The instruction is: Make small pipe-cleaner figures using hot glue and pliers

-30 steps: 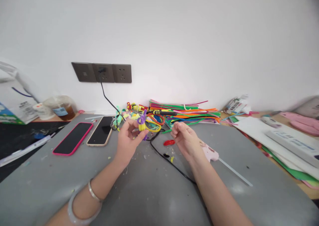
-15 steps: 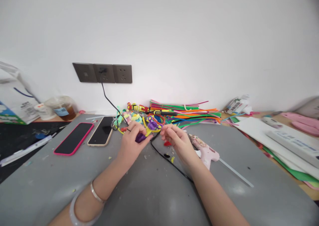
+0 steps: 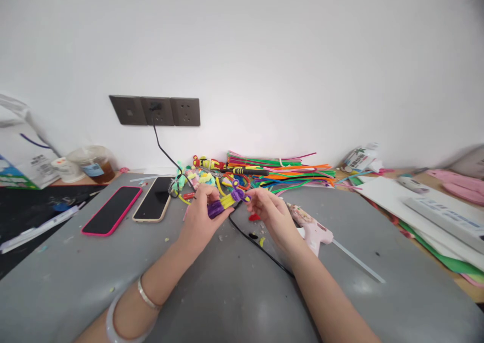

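My left hand [image 3: 199, 217] is closed round a small purple and yellow pipe-cleaner figure [image 3: 226, 202], held just above the grey table [image 3: 212, 292]. My right hand [image 3: 271, 214] pinches the figure's right end with thumb and fingers. A red scrap [image 3: 254, 217] lies on the table just under my right hand. A black cable [image 3: 257, 245] runs beneath both hands. A pink glue gun [image 3: 312, 227] lies right of my right wrist.
A heap of coloured pipe cleaners [image 3: 280, 174] lies against the wall behind my hands. Two phones [image 3: 111, 209] [image 3: 154, 198] lie at the left. Wall sockets [image 3: 155, 110] hold the cable's plug. A drink cup [image 3: 94, 162] stands far left; paper and card [image 3: 427, 207] lie at the right.
My left hand lowered and turned the figure from upright to lying sideways. My right hand moved left from the table side and took hold of the figure's end.
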Available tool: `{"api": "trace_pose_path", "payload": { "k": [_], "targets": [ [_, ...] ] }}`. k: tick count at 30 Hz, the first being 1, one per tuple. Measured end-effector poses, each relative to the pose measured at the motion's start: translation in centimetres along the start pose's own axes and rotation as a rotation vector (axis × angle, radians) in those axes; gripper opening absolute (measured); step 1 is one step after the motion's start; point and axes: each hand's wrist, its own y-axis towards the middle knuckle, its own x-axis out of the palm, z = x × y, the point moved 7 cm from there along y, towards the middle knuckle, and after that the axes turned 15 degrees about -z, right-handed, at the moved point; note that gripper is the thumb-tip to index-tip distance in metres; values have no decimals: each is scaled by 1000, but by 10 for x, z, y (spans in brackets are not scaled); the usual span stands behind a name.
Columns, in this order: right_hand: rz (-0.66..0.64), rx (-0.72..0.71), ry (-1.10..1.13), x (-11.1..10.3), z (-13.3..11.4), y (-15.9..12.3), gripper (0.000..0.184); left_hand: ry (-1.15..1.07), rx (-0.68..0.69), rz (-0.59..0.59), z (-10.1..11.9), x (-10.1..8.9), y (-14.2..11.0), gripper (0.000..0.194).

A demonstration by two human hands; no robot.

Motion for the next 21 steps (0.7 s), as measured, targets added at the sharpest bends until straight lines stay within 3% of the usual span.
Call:
{"api": "trace_pose_path", "payload": {
  "k": [5,9,17,21],
  "targets": [
    [113,-52,98,-13,1,2,50,-2,46,28,3,-3,1,39],
    [189,-101,61,-21,-3,0,37,12,141,164,9,-14,0,37],
    [126,-42,-46,-15,-2,1,32,44,132,203,13,-19,1,33],
    [0,58,-50,-1,7,3,36,35,117,200,15,-19,2,33]
  ]
}}
